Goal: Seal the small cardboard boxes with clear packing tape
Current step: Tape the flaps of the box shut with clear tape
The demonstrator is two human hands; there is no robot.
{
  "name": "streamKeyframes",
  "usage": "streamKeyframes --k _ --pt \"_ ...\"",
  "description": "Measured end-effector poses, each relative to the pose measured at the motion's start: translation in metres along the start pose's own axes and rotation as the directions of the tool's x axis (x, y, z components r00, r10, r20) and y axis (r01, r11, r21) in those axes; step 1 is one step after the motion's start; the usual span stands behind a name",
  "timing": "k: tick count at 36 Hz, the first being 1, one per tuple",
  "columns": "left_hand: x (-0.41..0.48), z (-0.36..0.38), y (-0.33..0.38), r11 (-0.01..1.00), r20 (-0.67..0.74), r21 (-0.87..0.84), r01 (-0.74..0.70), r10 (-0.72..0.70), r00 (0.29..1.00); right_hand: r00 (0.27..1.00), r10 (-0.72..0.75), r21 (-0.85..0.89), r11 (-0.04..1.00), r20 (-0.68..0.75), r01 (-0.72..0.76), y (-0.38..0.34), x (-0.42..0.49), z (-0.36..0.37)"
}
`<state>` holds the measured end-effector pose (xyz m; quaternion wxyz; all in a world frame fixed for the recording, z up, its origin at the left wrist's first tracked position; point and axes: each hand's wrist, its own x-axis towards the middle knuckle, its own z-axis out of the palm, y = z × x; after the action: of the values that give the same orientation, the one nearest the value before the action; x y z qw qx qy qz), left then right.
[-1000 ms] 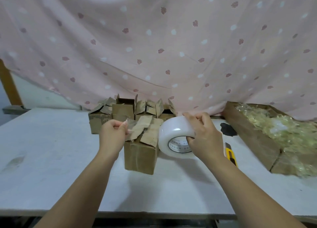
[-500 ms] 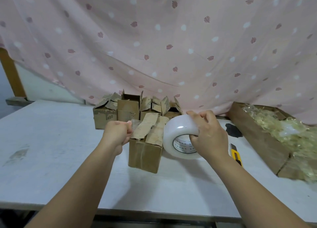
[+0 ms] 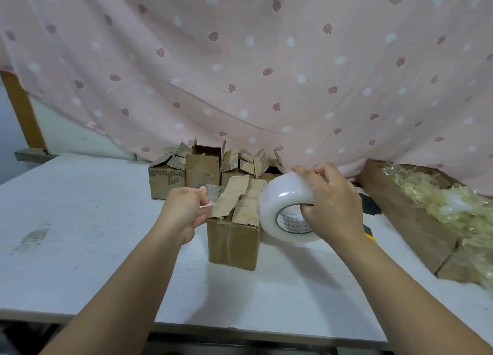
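Pink leaf-print curtain backs our white table (image 3: 80, 248), where a small cardboard box (image 3: 232, 240) stands between our hands with its flaps raised. Our left hand (image 3: 184, 208) pinches the clear tape end (image 3: 212, 194), and our right hand (image 3: 333, 208) grips the tape roll (image 3: 280, 210) beside the box. We seem to be drawing out a strip. Next, the flaps need flattening before we tape the seam.

Left hand (image 3: 184, 208) drifts toward 3 o'clock, closer to box (image 3: 234, 242) flap. Tape end (image 3: 212, 194), half a second ago buried in fist, now shows as clear tab pinched at fingertips, sticking out at 2 o'clock. Right hand (image 3: 330, 205) wraps further over roll (image 3: 282, 202); roll sits closer to box side. Knife (image 3: 369, 237) now mostly hidden behind right wrist, only yellow bit showing at 4 o'clock of roll.
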<state>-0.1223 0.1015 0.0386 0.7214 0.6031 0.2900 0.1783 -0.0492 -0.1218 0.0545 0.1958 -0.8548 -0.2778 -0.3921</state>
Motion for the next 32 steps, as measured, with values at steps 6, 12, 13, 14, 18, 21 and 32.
streamKeyframes --k 6,12,13,14,18,21,32 --pt "-0.005 0.003 0.003 1.000 0.027 -0.019 0.007 -0.006 1.000 0.999 -0.024 0.004 1.000 0.023 0.024 0.001 0.003 -0.006" --pt "-0.008 0.008 -0.001 0.999 0.046 -0.034 0.020 -0.019 0.999 0.994 0.013 0.016 1.000 0.104 -0.014 0.009 -0.001 -0.006" --pt "-0.008 0.009 -0.002 0.999 0.049 -0.031 0.020 -0.019 0.999 0.993 0.021 0.011 1.000 0.118 -0.022 0.010 -0.002 -0.006" --pt "-0.008 0.010 -0.002 0.999 0.050 -0.029 0.024 -0.022 0.999 0.992 0.027 0.002 1.000 0.122 -0.028 0.011 -0.002 -0.006" --pt "-0.008 0.011 -0.004 0.995 0.063 -0.070 0.078 -0.073 0.995 0.996 0.023 -0.060 0.998 0.085 -0.018 0.011 -0.006 -0.009" --pt "-0.008 0.009 -0.007 0.989 0.081 -0.106 0.100 -0.092 0.992 0.997 0.012 -0.077 0.997 0.075 -0.006 0.010 -0.007 -0.009" --pt "-0.004 0.006 -0.013 0.993 0.108 -0.079 0.094 -0.085 0.991 0.995 0.016 -0.095 0.995 0.101 -0.006 0.010 -0.011 -0.005"
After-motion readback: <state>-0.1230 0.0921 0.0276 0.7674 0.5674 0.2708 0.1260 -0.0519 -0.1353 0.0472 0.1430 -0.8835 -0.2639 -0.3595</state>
